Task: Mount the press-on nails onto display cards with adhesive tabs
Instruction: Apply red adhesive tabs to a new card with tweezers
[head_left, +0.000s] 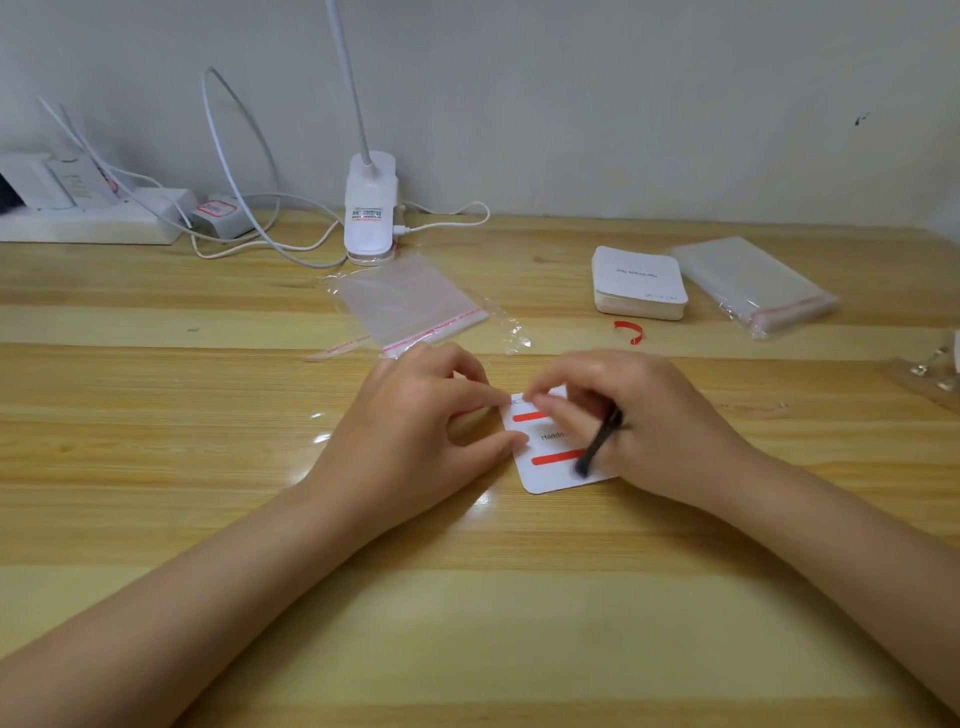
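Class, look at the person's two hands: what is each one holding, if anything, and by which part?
The left hand pins the display card by its left edge with its fingertips. The right hand holds a black tool by its upper end, fingertips at the card's top.

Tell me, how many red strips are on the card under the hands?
2: the upper red strip near the card's top, the lower red strip below the printed word. The right hand may hide more.
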